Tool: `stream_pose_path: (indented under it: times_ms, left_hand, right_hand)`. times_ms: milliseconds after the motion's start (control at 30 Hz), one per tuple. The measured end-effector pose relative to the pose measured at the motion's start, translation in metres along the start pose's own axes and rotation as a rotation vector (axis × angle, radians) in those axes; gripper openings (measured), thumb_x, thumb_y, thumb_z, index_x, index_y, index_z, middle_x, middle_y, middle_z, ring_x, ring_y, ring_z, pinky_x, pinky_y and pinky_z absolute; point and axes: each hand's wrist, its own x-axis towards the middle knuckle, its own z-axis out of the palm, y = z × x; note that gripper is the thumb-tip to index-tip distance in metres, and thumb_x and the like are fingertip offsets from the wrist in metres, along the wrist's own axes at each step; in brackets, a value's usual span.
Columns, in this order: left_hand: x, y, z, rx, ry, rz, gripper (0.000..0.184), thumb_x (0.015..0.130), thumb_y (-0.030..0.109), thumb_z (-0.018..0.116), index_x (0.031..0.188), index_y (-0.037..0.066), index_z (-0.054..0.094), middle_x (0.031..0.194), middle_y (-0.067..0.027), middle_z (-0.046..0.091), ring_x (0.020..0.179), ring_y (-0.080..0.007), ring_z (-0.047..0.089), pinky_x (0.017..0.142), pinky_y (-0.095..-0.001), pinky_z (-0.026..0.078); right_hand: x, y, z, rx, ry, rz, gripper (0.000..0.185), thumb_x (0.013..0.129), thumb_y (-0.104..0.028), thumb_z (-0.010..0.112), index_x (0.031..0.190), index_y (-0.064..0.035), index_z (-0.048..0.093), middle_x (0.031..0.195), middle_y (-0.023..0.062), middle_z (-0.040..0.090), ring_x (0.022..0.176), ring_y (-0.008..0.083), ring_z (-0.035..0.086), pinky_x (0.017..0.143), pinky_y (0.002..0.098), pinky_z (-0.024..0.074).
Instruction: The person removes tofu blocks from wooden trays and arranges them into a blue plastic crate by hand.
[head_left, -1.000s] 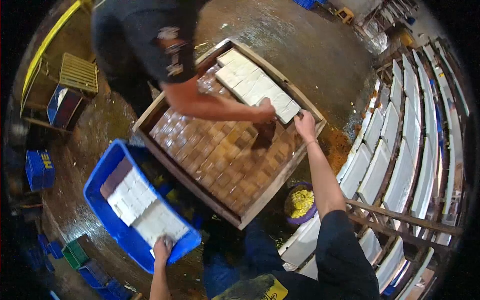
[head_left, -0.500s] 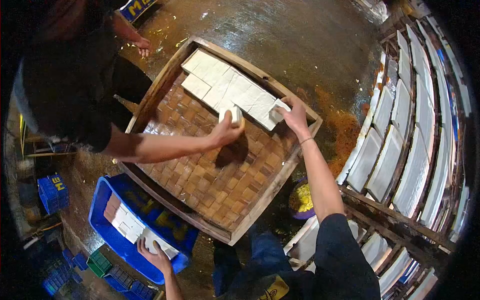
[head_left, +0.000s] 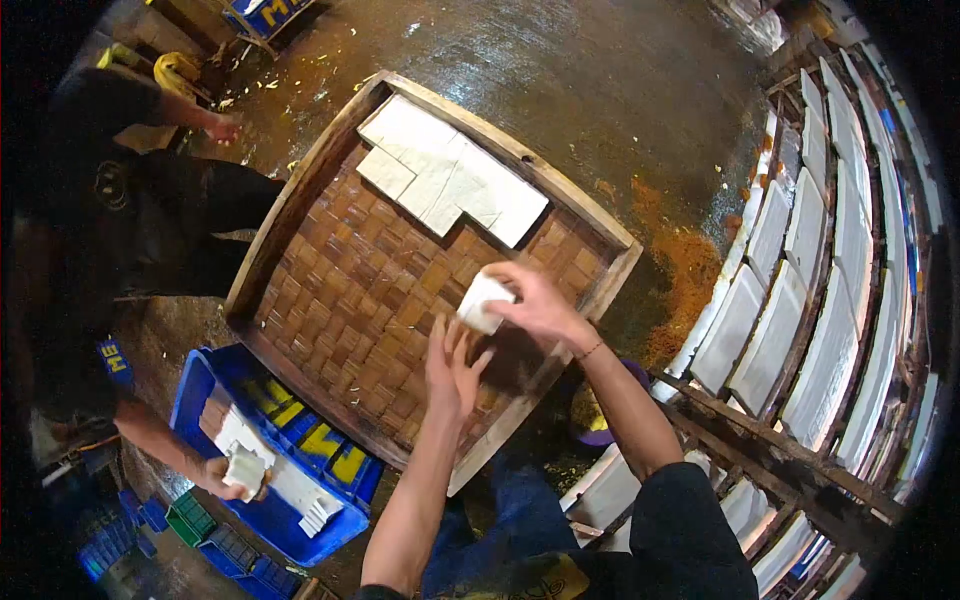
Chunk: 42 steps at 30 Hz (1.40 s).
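In the head view, my right hand [head_left: 543, 300] is closed on a white tofu block [head_left: 483, 303], held above a wooden-framed tray [head_left: 250, 285] with a woven base. Just below and left of the block is my left hand [head_left: 455, 370], its fingers spread and slightly blurred. I cannot tell whether its fingertips touch the block. A patch of tofu slabs [head_left: 450, 165] lies side by side along the tray's far edge. Left of the tray, a co-worker's hand [head_left: 225, 478] grips another white block [head_left: 245, 468] over a blue crate [head_left: 190, 400] that holds more tofu pieces.
The co-worker stands at the left in dark clothes [head_left: 150, 190]. Racks of white slabs [head_left: 790, 290] line the right side. A purple bucket [head_left: 597, 437] sits by the tray's right corner. Green and blue crates [head_left: 190, 522] stand at lower left on the wet floor.
My left hand has moved from the blue crate to over the tray. My right hand has come inward from the tray's right corner with its block. The co-worker's hand has gone to the crate.
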Motion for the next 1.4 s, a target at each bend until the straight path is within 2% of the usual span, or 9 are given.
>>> stream_pose_path:
  times_ms: [67,200,467,667,800,867,1000,1200,1400]
  left_hand:
    - [0.023,-0.003,0.004,-0.260,-0.146,-0.056,0.041,0.099,0.038,0.044,0.127,0.008,0.050,0.126,-0.0114,0.056,0.110,-0.0280,0.058,0.092,-0.0484,0.050]
    - [0.028,0.006,-0.019,-0.292,-0.219,-0.028,0.034,0.098,0.031,0.045,0.121,0.008,0.054,0.115,-0.0113,0.062,0.100,-0.0288,0.062,0.085,-0.0489,0.053]
    - [-0.026,0.018,-0.062,-0.473,-0.107,-0.107,0.032,0.095,0.025,0.047,0.120,0.007,0.056,0.112,-0.0088,0.063,0.101,-0.0285,0.062,0.082,-0.0491,0.055]
    - [-0.054,0.010,-0.085,-0.505,0.023,-0.058,0.030,0.093,0.023,0.049,0.113,0.004,0.060,0.106,-0.0107,0.066,0.094,-0.0279,0.064,0.080,-0.0457,0.056]
    - [-0.071,0.001,-0.095,-0.467,0.118,-0.059,0.032,0.093,0.021,0.049,0.119,0.005,0.058,0.110,-0.0095,0.066,0.100,-0.0275,0.063,0.085,-0.0461,0.054]
    - [-0.084,0.006,-0.094,-0.461,0.151,-0.029,0.033,0.093,0.021,0.049,0.121,0.005,0.057,0.112,-0.0089,0.065,0.102,-0.0274,0.063,0.087,-0.0461,0.053]
    - [-0.110,0.016,-0.106,-0.418,0.083,0.009,0.032,0.092,0.021,0.053,0.121,0.008,0.057,0.115,-0.0066,0.062,0.106,-0.0249,0.060,0.088,-0.0425,0.052]
    - [-0.131,0.046,-0.145,-0.584,0.049,0.104,0.035,0.093,0.023,0.049,0.123,0.007,0.055,0.118,-0.0101,0.062,0.109,-0.0301,0.059,0.088,-0.0488,0.051]
    - [-0.150,0.051,-0.181,-0.660,-0.158,0.161,0.043,0.092,0.016,0.042,0.132,0.005,0.047,0.130,-0.0142,0.055,0.122,-0.0294,0.052,0.107,-0.0447,0.038]
  right_hand:
    - [0.016,0.009,-0.002,0.012,-0.079,-0.027,0.047,0.089,-0.024,0.063,0.127,0.0001,0.053,0.124,0.0183,0.058,0.115,0.0290,0.056,0.100,0.0411,0.0445]
    - [0.091,0.067,-0.030,-0.662,0.780,-0.270,0.041,0.086,-0.021,0.061,0.120,0.0019,0.055,0.121,0.0254,0.053,0.118,0.0393,0.045,0.098,0.0472,0.0389]
    - [0.118,0.087,-0.045,-0.613,0.754,-0.040,0.043,0.079,-0.021,0.068,0.112,0.0035,0.056,0.114,0.0203,0.055,0.113,0.0371,0.046,0.093,0.0475,0.0389]
    - [0.099,0.056,-0.060,0.046,0.574,-0.111,0.038,0.072,-0.020,0.076,0.102,0.0017,0.063,0.090,0.0180,0.069,0.088,0.0283,0.066,0.078,0.0379,0.0513]
    - [0.092,0.069,-0.018,-0.583,0.556,-0.025,0.051,0.089,-0.034,0.059,0.122,0.0030,0.052,0.137,0.0196,0.045,0.130,0.0357,0.035,0.103,0.0618,0.0232]
    - [0.095,0.079,0.007,-0.786,0.698,-0.156,0.054,0.088,-0.029,0.060,0.128,0.0029,0.046,0.131,0.0199,0.050,0.120,0.0383,0.044,0.101,0.0554,0.0326]
    - [0.084,0.060,0.015,-0.503,0.468,-0.201,0.050,0.085,-0.018,0.065,0.126,0.0044,0.048,0.125,0.0260,0.053,0.117,0.0383,0.051,0.099,0.0417,0.0422]
    - [-0.018,-0.063,0.076,0.242,0.021,-0.087,0.056,0.081,-0.015,0.072,0.128,0.0043,0.050,0.108,0.0138,0.065,0.096,0.0186,0.063,0.082,0.0295,0.0521]
    - [-0.146,-0.166,0.208,-0.290,-0.329,-0.310,0.052,0.071,-0.020,0.077,0.117,-0.0049,0.061,0.105,0.0130,0.064,0.107,0.0297,0.059,0.093,0.0408,0.0447]
